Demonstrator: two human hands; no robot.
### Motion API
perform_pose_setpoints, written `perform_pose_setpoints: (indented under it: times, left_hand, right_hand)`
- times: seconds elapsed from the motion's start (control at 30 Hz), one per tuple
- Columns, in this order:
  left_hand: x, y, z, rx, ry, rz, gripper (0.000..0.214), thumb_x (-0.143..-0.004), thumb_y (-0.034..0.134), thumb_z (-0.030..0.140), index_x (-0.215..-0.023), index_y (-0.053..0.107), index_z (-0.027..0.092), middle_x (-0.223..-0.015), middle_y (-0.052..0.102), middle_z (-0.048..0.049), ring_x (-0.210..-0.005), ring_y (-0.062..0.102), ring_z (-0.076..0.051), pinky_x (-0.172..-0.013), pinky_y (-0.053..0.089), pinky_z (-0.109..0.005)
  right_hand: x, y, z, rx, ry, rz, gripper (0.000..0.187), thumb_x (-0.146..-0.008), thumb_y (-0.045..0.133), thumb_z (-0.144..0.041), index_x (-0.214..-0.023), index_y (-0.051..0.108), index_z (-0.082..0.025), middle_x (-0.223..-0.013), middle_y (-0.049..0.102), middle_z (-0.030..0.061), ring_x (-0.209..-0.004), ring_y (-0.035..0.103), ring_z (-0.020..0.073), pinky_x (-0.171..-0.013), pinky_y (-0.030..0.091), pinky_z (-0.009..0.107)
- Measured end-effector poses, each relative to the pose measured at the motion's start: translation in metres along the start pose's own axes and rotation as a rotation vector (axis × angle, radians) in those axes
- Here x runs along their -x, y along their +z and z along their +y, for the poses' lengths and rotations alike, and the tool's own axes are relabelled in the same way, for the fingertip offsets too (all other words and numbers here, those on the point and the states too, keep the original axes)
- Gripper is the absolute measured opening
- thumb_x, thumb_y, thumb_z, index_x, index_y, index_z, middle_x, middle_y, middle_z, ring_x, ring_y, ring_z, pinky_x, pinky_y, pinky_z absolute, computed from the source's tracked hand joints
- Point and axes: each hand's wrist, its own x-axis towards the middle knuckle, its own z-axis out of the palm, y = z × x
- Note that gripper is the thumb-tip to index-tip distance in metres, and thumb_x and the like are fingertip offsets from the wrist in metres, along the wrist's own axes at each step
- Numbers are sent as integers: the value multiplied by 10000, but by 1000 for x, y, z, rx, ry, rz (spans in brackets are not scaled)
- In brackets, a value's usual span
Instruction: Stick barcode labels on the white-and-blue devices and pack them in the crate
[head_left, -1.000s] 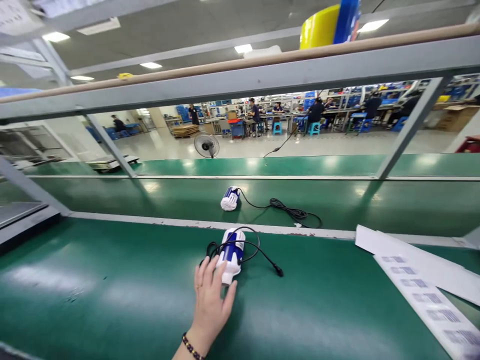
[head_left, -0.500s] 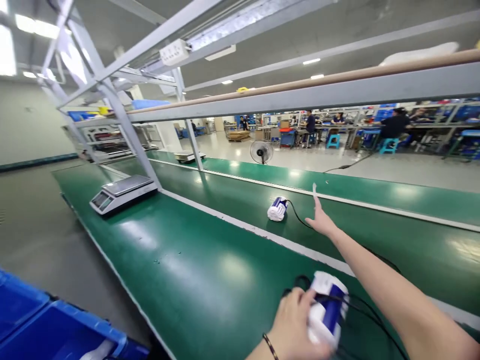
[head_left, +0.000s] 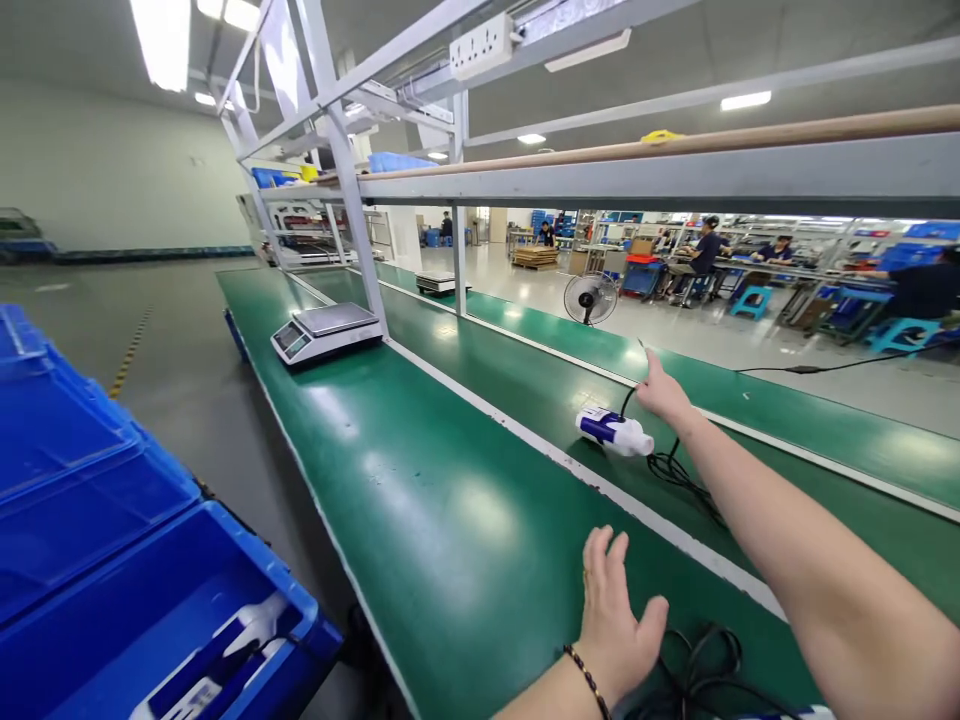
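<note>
My right hand (head_left: 664,388) reaches over the middle lane with its fingers closed around a black power cord (head_left: 627,402). That cord runs to a white-and-blue cylindrical appliance (head_left: 613,431) lying on its side just below the hand; its exact kind is unclear. More of the cord lies in loops (head_left: 686,478) beside it. My left hand (head_left: 619,610), wearing a beaded bracelet, hovers over the near lane with fingers spread and nothing in it. Beside its wrist lies another coiled black cord (head_left: 705,665), and part of a white-and-blue object (head_left: 795,713) shows at the bottom edge.
A scale (head_left: 330,330) stands on the near green lane (head_left: 420,490), with another scale (head_left: 439,283) farther back. Blue bins (head_left: 255,560) at lower left hold similar white-and-blue parts (head_left: 202,670). A shelf frame (head_left: 352,200) spans overhead. A fan (head_left: 590,298) and seated people are beyond.
My left hand has let go of the white-and-blue appliance it held. The appliance by my right hand has turned sideways. The view has swung left, showing more of the bins.
</note>
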Motion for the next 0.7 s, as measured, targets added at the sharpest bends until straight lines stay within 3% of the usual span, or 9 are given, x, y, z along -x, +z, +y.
perform_pose_setpoints:
  times: [0.13, 0.23, 0.3, 0.37, 0.47, 0.53, 0.6, 0.7]
  left_hand:
    - [-12, -26, -1, -49, -55, 154, 771, -718, 582, 198, -1396, 215, 225, -1499, 130, -92, -1387, 34, -318, -1116, 135, -562]
    - [-16, -58, -7, 29, -108, 256, 958, -624, 702, 226, -1408, 151, 203, -1506, 83, -120, -1388, 13, -318, -1126, 86, -541]
    - [-11, -81, -14, 207, -123, 285, 1151, -530, 794, 305, -1415, 67, 194, -1502, 79, -152, -1386, 42, -323, -1125, 90, -524]
    - [0, -102, -20, 544, -112, 292, 1242, -486, 823, 395, -1412, 13, 224, -1488, 150, -158, -1372, 150, -314, -1118, 143, -497]
    - [30, -120, -24, 1071, -101, 271, 1104, -469, 785, 561, -1366, 226, 242, -1356, 424, -126, -1268, 379, -316, -1067, 283, -466]
    - [54, -126, -22, 1275, -135, 276, 922, -494, 695, 686, -1243, 431, 217, -1204, 564, -105, -1183, 470, -327, -1006, 358, -470]
    - [75, -133, -17, 1430, -216, 241, 810, -578, 536, 783, -1123, 534, 184, -1100, 618, -108, -1130, 513, -326, -963, 387, -482]
    - [95, -151, -10, 1566, -353, -17, 726, -655, 502, 746, -1053, 566, 142, -1059, 626, -132, -1079, 549, -315, -935, 395, -478]
  right_hand:
    - [34, -36, -36, -43, -205, -117, 806, -732, 458, -111, -1444, 83, -146, -736, 657, 28, -727, 605, 198, -678, 418, 282]
    - [77, -61, -66, -85, -330, -201, 817, -722, 454, -101, -1444, 74, -154, -680, 643, -9, -645, 582, 158, -627, 415, 240]
    - [108, -75, -86, -130, -393, -247, 807, -740, 445, -119, -1444, 53, -159, -667, 637, -21, -600, 566, 141, -577, 412, 223]
    - [137, -86, -106, -211, -456, -299, 794, -758, 442, -147, -1444, 42, -168, -647, 627, -31, -562, 549, 131, -532, 405, 213]
    - [172, -91, -131, -362, -516, -374, 792, -770, 447, -186, -1443, 30, -190, -638, 613, -38, -508, 518, 125, -467, 384, 214]
    - [186, -87, -139, -442, -536, -414, 785, -784, 437, -219, -1442, 9, -199, -648, 610, -36, -501, 509, 128, -448, 377, 221]
    - [195, -81, -139, -475, -572, -448, 777, -801, 433, -255, -1440, -4, -196, -657, 605, -33, -524, 516, 135, -461, 388, 230]
    - [204, -75, -122, -359, -645, -442, 757, -829, 440, -320, -1439, 15, -177, -648, 586, -35, -535, 510, 139, -494, 394, 245]
